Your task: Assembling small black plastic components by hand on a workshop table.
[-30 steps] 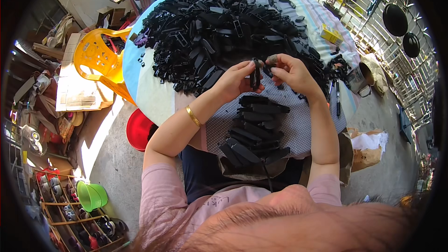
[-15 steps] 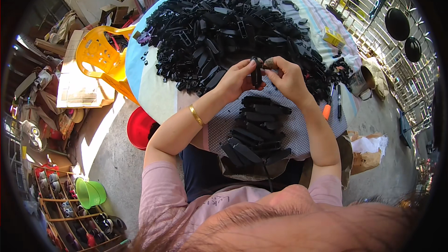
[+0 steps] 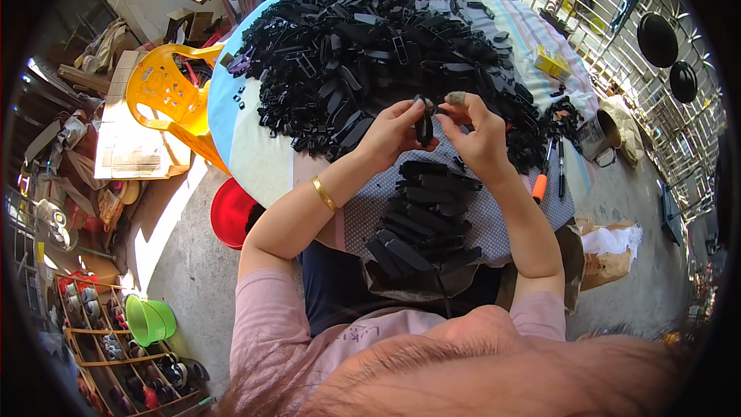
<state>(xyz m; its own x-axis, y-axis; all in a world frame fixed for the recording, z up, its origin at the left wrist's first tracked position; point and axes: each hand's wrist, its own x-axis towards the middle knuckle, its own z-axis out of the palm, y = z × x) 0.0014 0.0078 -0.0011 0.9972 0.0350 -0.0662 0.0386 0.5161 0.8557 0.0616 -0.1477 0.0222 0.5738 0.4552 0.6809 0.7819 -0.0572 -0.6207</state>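
My left hand [image 3: 390, 133] and my right hand [image 3: 478, 133] meet over the near part of a round table [image 3: 255, 158] and together pinch one small black plastic part [image 3: 424, 125]. A gold bangle [image 3: 324, 194] circles my left wrist. Just below the hands lies a neat stack of finished black strips [image 3: 424, 220], reaching down to my lap. Beyond the hands a big loose heap of black plastic parts [image 3: 370, 38] covers most of the tabletop.
An orange-capped marker and a black pen [image 3: 544, 174] lie right of my right hand, near a metal cup [image 3: 598, 135] and a yellow box [image 3: 552, 63]. A yellow plastic chair [image 3: 166, 96] and a red stool [image 3: 231, 212] stand left. A brown bag [image 3: 610, 251] sits at the right.
Both hands with the black part have shifted slightly; the camera view has drifted, moving the table rightward in the picture. The grip is unchanged.
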